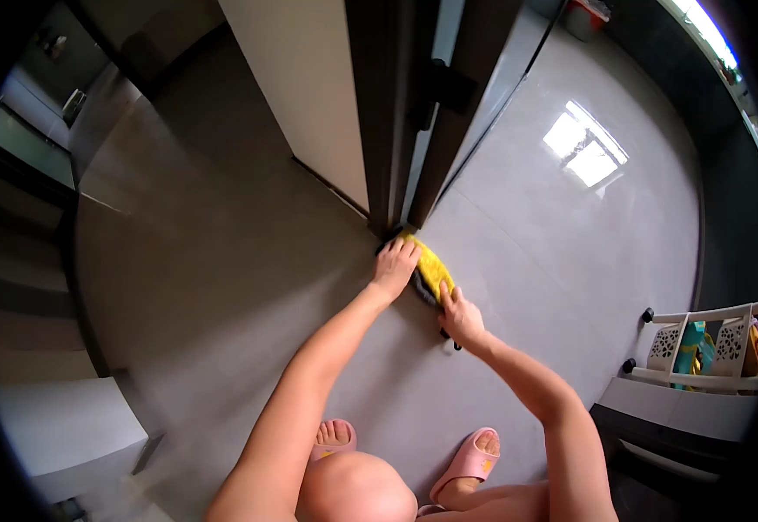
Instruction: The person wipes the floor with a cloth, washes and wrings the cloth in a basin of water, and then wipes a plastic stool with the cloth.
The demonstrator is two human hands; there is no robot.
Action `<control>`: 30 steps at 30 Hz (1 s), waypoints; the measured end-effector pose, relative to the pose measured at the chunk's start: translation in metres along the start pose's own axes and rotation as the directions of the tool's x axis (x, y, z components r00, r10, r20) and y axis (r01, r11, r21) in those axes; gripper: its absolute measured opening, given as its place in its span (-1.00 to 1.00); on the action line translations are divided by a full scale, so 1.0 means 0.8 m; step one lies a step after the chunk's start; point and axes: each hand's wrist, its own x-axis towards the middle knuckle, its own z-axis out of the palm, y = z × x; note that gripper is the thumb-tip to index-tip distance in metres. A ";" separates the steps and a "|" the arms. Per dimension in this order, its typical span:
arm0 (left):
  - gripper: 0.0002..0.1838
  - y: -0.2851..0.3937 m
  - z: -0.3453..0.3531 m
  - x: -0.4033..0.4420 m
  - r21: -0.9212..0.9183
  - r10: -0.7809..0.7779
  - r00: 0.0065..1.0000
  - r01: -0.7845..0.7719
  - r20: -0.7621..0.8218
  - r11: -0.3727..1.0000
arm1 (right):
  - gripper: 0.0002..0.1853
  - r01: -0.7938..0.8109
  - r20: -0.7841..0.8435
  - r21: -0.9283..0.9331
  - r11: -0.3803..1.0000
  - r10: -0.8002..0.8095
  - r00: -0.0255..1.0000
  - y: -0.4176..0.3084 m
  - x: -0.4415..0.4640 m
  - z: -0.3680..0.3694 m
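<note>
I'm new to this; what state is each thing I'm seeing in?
Yellow cloth: stretched between both hands, by the foot of the dark frame.
Left hand: fingers on the cloth; grip unclear.
Right hand: closed on the cloth's near end.
Pink slippers: worn.
Floor: shiny, reflecting bright light.
White rack: upright, holding things.
</note>
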 end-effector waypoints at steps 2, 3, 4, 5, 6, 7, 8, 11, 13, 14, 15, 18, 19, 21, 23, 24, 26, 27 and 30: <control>-0.75 -0.009 -0.006 -0.047 -0.010 -0.020 0.990 0.019 -0.138 1.000 | -0.14 0.060 -0.016 -0.014 0.998 -0.061 0.998 -0.026 -0.017 0.027; -0.71 -0.011 -0.018 -0.077 -0.042 -0.086 0.994 0.083 -0.072 0.996 | -0.16 0.101 -0.017 0.000 0.995 -0.101 0.995 -0.039 -0.027 0.037; -0.68 -0.013 -0.030 -0.103 -0.068 -0.148 0.989 0.147 -0.003 0.987 | -0.17 0.142 -0.020 0.017 0.990 -0.142 0.990 -0.053 -0.032 0.044; -0.68 -0.017 -0.034 -0.117 -0.065 -0.150 0.989 0.150 0.000 0.987 | -0.17 0.146 -0.019 0.020 0.989 -0.146 0.989 -0.064 -0.031 0.048; -0.65 -0.023 -0.037 -0.129 -0.017 -0.109 0.991 0.108 -0.073 0.994 | -0.18 0.123 -0.062 0.040 0.992 -0.120 0.991 -0.076 -0.028 0.053; -0.62 -0.030 -0.038 -0.139 0.030 -0.066 0.988 0.070 -0.139 0.997 | -0.18 0.098 -0.099 0.062 0.993 -0.092 0.991 -0.089 -0.025 0.058; -0.62 -0.036 -0.035 -0.140 0.029 -0.072 0.989 0.076 -0.133 0.997 | -0.18 0.100 -0.091 0.064 0.993 -0.094 0.991 -0.100 -0.018 0.062; -0.59 -0.067 -0.038 -0.101 -0.029 -0.162 0.985 0.161 -0.063 0.987 | -0.18 0.059 -0.110 0.073 0.996 -0.051 0.993 -0.134 0.028 0.062; -0.61 -0.114 -0.026 -0.084 0.022 -0.159 0.984 0.161 -0.086 0.987 | -0.18 0.015 -0.148 0.113 0.994 0.002 0.989 -0.161 0.074 0.057; -0.62 -0.140 -0.020 -0.077 0.065 -0.146 0.984 0.153 -0.107 0.986 | -0.19 -0.008 -0.167 0.132 0.991 0.030 0.985 -0.175 0.095 0.054; -0.62 -0.167 -0.020 -0.068 0.070 -0.148 0.983 0.156 -0.111 0.985 | -0.19 -0.001 -0.170 0.131 0.991 0.023 0.985 -0.189 0.115 0.057; -0.65 -0.255 -0.007 -0.051 0.151 -0.103 0.967 0.141 -0.235 0.978 | -0.21 0.010 -0.220 0.117 0.993 0.017 0.975 -0.221 0.167 0.074; -0.65 -0.285 0.007 -0.048 0.185 -0.081 0.956 0.137 -0.281 0.973 | -0.26 0.044 -0.236 0.108 0.993 -0.018 0.972 -0.230 0.184 0.078; -0.64 -0.326 0.001 -0.043 0.194 -0.076 0.962 0.130 -0.262 0.972 | -0.30 0.085 -0.250 0.106 0.991 -0.056 0.967 -0.246 0.214 0.082; -0.63 -0.350 -0.012 -0.047 0.201 -0.072 0.967 0.124 -0.245 0.972 | -0.33 0.142 -0.302 0.138 0.980 -0.095 0.949 -0.252 0.235 0.080; -0.62 -0.350 -0.023 -0.051 0.181 -0.143 0.973 0.176 -0.182 0.968 | -0.33 0.140 -0.292 0.135 0.981 -0.096 0.952 -0.247 0.239 0.073; -0.62 -0.354 -0.033 -0.084 0.169 -0.215 0.972 0.229 -0.099 0.959 | -0.38 0.167 -0.119 0.025 0.986 -0.162 0.979 -0.243 0.236 0.061; -0.60 -0.359 -0.038 -0.111 0.210 -0.242 0.970 0.243 -0.028 0.947 | -0.38 0.171 -0.113 0.036 0.985 -0.166 0.980 -0.241 0.232 0.060; -0.54 -0.359 -0.101 -0.194 0.285 -0.302 0.934 0.242 0.190 0.927 | -0.41 0.318 -0.150 -0.138 0.938 -0.337 0.929 -0.253 0.220 0.071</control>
